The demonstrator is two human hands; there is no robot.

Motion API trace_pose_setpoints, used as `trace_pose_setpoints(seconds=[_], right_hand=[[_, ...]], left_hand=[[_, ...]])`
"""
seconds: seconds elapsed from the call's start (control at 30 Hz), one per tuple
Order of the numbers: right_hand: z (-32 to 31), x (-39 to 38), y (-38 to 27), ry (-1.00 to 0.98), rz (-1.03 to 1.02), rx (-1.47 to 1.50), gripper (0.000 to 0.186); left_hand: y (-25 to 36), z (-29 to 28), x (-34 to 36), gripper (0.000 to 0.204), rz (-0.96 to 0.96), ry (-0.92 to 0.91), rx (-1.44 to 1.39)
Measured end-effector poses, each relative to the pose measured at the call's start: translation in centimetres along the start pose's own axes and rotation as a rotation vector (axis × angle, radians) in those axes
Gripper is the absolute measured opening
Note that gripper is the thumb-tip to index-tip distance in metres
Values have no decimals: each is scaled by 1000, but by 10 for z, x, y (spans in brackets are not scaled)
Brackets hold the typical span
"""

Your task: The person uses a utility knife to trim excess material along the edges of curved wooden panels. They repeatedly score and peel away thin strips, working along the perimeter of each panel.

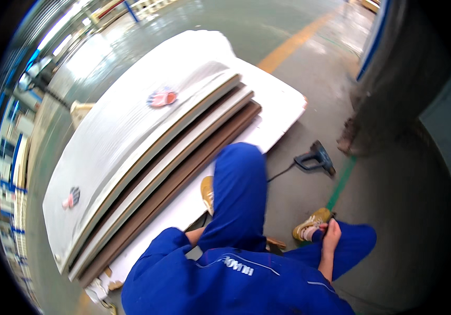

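Observation:
My right hand (332, 234) is closed beside my right shoe (313, 221), at the lower trouser leg. Something small and dark shows at its fingertips, too small to name. Of my left arm, a bare wrist (194, 236) shows next to my bent knee (239, 173); the left hand itself is hidden behind the leg. A dark heat gun (315, 159) lies on the floor ahead of my right foot, its cord running back toward my knee. To my left lie curved brown panels (183, 178) side by side along a white curved board.
Two work gloves, one red and white (162, 97) and one grey and pink (71, 198), lie on the white wrapped surface (115, 121). At the right stands a tall dark blurred shape (393, 89). A green line (342, 182) crosses the floor.

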State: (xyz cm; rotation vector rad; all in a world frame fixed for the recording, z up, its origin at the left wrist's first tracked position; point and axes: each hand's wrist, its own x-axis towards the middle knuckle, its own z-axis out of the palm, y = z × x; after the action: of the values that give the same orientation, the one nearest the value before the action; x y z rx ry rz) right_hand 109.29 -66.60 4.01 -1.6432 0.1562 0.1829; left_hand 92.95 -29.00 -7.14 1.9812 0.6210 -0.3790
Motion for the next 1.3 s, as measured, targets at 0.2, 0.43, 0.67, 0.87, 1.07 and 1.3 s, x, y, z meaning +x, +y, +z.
trace_pose_setpoints(seconds=[0.2,0.43,0.67,0.87,1.07,1.3], right_hand=[[-24,-14,8,191,111,164,36],[32,35,-32,-230,29,161,39],[126,71,-96,-482,22,-25,47],[186,103,-105,-604,5,89,41],[204,34,-162,-509,5,137,30],[194,109,-178,-496,-57,177,36]], left_hand=[[-15,0,-9,29,-28,20,-195],[-85,-7,-78,30,-145,175,-545],[-168,11,-208,22,-321,505,-832],[-185,22,-211,17,-397,691,-713],[-107,-77,-149,18,-106,751,-380],[35,-189,9,19,358,650,56]])
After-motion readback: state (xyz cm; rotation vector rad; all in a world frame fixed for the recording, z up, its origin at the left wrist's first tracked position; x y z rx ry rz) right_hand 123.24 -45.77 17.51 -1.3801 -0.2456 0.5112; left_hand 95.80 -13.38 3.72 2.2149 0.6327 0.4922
